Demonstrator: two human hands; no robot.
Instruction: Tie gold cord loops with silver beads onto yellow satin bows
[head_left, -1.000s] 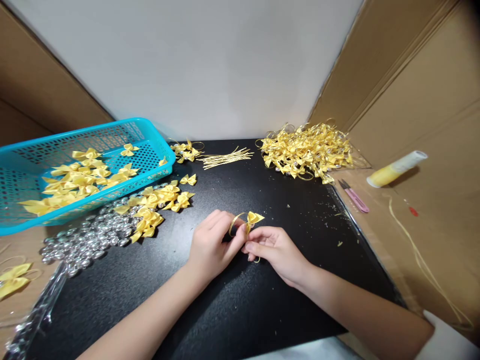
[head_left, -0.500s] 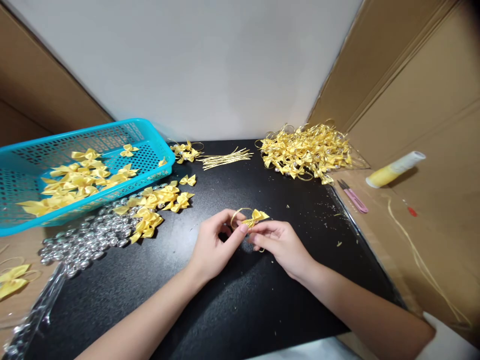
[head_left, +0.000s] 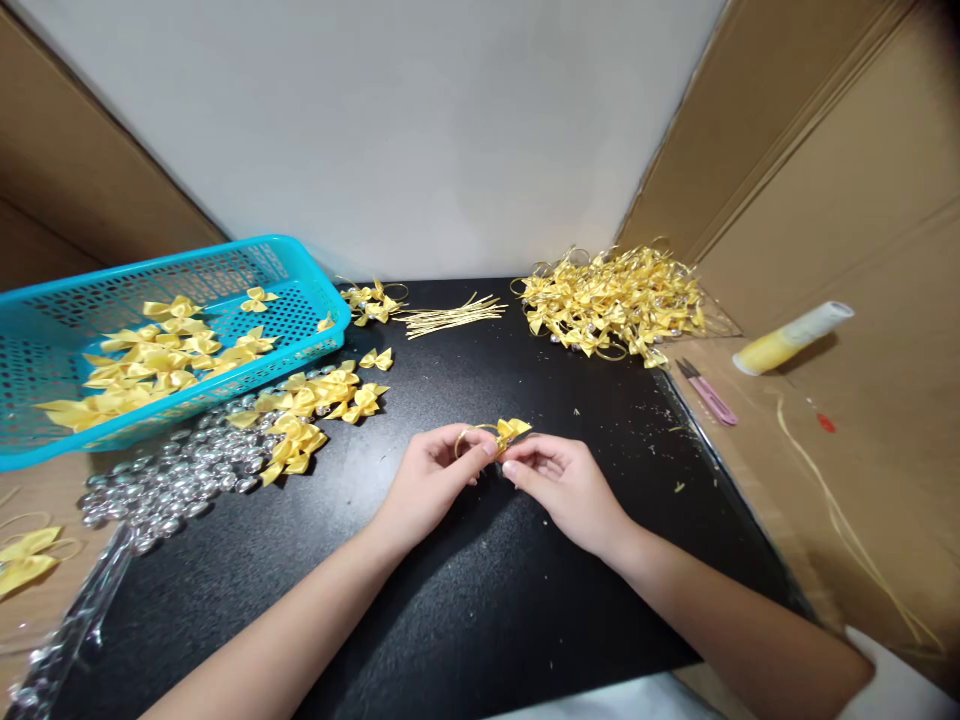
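Observation:
Near the middle of the black table, my left hand (head_left: 431, 480) pinches a small yellow ribbon bow (head_left: 511, 431) that has a thin gold loop (head_left: 463, 437) curving out over my left fingers. My right hand (head_left: 570, 490) is closed at the bow's right side, thumb and fingertips pressed together just below it. The fingertips of both hands nearly meet under the bow. What exactly the right fingertips grip is too small to make out.
A turquoise basket (head_left: 319, 335) with yellow bows stands left. Silver beads (head_left: 180, 480) and loose bows (head_left: 296, 445) lie before it. Gold strips (head_left: 454, 316) and a heap of finished-looking bows (head_left: 615, 305) lie at the back. Pink snips (head_left: 709, 394) and a tube (head_left: 791, 340) are right.
My left hand has shifted slightly left along with the gold loop. The fingers of my right hand have drawn closer together below the bow, and the bow has tilted a little.

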